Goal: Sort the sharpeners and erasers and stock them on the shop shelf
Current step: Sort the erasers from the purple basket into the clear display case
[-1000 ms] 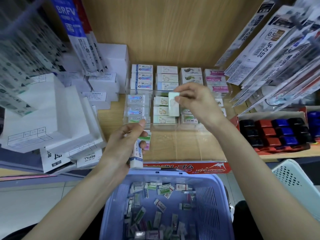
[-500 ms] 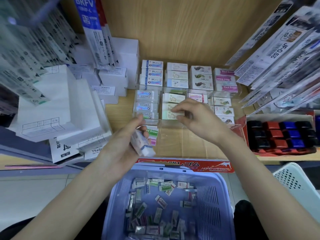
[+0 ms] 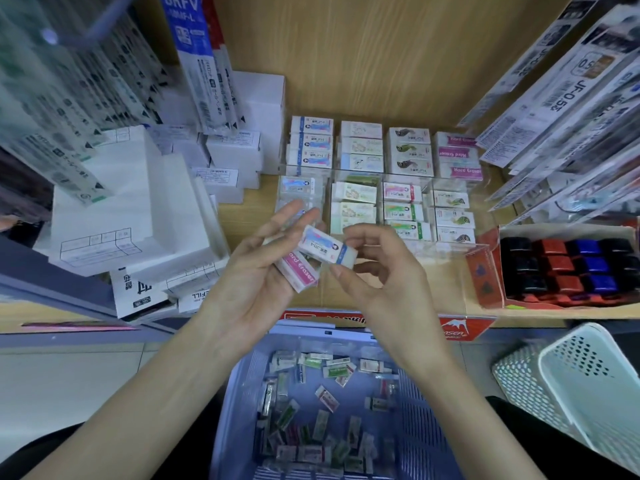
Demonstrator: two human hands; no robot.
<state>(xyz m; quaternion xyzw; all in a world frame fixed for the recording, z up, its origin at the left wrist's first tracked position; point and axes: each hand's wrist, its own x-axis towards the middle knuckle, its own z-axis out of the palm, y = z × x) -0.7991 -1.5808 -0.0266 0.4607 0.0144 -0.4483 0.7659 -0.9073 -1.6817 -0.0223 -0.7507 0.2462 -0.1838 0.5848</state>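
Blue-sleeved eraser (image 3: 323, 245) is now pinched by the right hand (image 3: 381, 271), back from the shelf tray (image 3: 446, 252); the left hand (image 3: 252, 282), fingers flat, cradles the pink eraser (image 3: 301, 275), probably stocked next

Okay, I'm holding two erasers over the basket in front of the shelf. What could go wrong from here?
1. The pink eraser only lies on the straight fingers of the left hand. Pulling the blue eraser away with the right hand might tip it back into the basket.
2. The slots of the clear organiser hold look-alike erasers, so the blue eraser could end up in the wrong column.
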